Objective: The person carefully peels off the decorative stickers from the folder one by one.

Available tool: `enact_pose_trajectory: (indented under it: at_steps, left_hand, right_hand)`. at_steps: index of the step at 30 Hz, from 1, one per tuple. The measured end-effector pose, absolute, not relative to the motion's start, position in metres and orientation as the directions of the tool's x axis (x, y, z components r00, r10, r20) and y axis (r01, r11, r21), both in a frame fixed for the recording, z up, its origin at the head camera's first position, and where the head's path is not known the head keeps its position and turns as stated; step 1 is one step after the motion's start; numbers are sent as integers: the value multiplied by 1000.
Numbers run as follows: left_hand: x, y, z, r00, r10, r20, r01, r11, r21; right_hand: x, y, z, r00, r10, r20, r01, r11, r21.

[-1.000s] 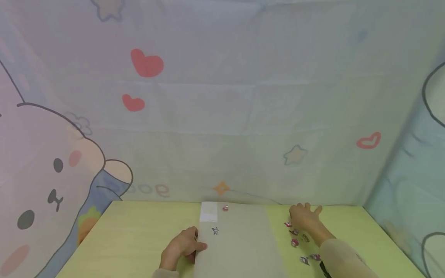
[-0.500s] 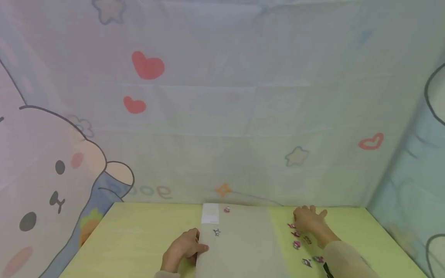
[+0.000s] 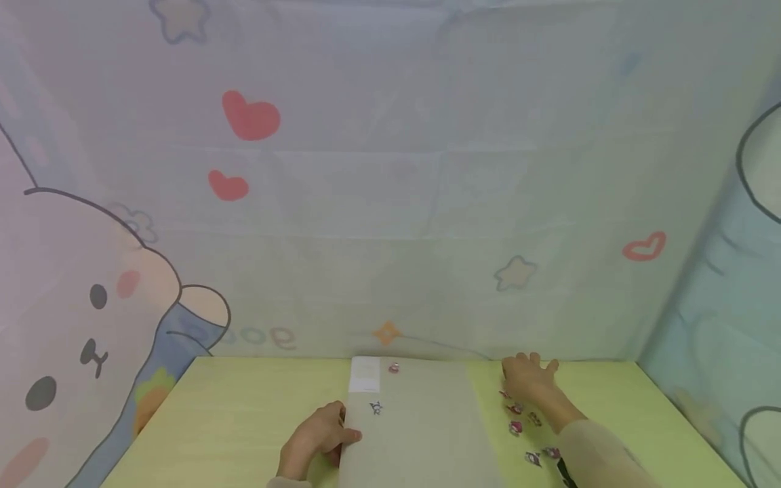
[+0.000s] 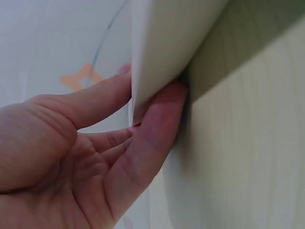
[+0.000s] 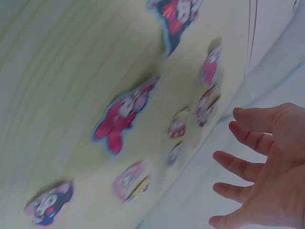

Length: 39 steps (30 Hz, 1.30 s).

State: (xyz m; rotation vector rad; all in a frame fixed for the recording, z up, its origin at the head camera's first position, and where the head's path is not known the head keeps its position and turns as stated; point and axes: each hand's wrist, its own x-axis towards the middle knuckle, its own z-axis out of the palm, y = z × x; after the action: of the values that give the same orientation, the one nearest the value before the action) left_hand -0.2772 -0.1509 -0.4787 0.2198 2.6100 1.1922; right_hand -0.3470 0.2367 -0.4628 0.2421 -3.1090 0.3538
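Observation:
A large pale grey sheet lies on the yellow table, with a white rectangle in its far left corner. My left hand pinches its left edge; in the left wrist view the thumb is on one face of the sheet and a finger behind it. Two small cartoon stickers, a pink one and a grey one, are on the sheet. Over the table to its right is my right hand, fingers spread apart and holding nothing in the right wrist view. Several loose cartoon stickers, including a red one, lie near it.
The yellow table reaches back to a printed cloth backdrop with hearts and stars. A large cartoon animal is printed at its left. A dark strip shows beside my right sleeve.
The head view has shifted slightly. My left hand keeps its grip on the sheet's edge, and my right hand stays over the far end of the loose stickers.

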Motion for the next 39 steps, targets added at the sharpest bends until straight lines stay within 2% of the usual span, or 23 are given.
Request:
enact_pose_trajectory:
  at_steps: [8, 19, 30, 39]
  left_hand:
    - [-276, -154, -479, -954, 236, -185, 13, 649, 761]
    - [-278, -155, -480, -955, 241, -172, 18, 627, 779]
    - [-278, -154, -480, -953, 246, -177, 22, 639, 769]
    - [-277, -152, -478, -948, 260, -183, 23, 630, 776]
  right_hand:
    - [-339, 185, -454, -947, -278, 159, -308, 926, -219]
    - [-332, 113, -450, -879, -403, 256, -448, 881, -151]
    - [-323, 66, -450, -852, -469, 232, -505, 853, -132]
    - [-327, 45, -468, -872, -453, 183, -479, 866, -141]
